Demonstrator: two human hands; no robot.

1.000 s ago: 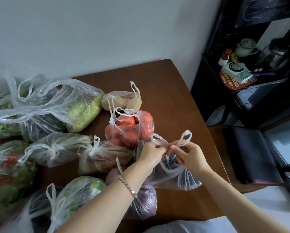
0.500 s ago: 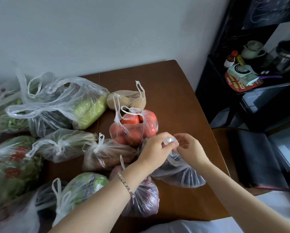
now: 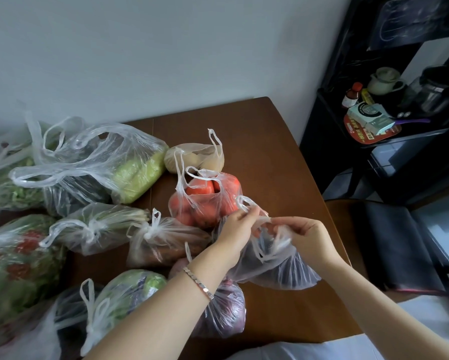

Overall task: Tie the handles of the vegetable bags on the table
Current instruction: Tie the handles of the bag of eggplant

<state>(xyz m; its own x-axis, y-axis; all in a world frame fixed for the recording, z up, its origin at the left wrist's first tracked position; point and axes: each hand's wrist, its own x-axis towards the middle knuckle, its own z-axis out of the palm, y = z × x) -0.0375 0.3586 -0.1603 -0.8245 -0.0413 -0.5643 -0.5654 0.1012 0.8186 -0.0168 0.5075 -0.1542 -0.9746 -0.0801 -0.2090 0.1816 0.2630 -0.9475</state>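
Observation:
A clear bag of dark vegetables lies near the right side of the brown table. My left hand pinches one of its handles, which loops up over my fingers. My right hand grips the other handle, and the strip stretches taut between both hands. Behind them stands a bag of tomatoes with loose handles, and a bag of potatoes, also untied. A knotted bag of brown vegetables lies left of my left hand.
Several more vegetable bags crowd the left half of the table, among them a large open bag with cabbage and a knotted one of greens. A purple-filled bag lies under my left forearm. A black shelf and chair stand right.
My hands were together over the bag with the handles bunched between them. Now they have drawn apart, pulling the handles sideways and taut.

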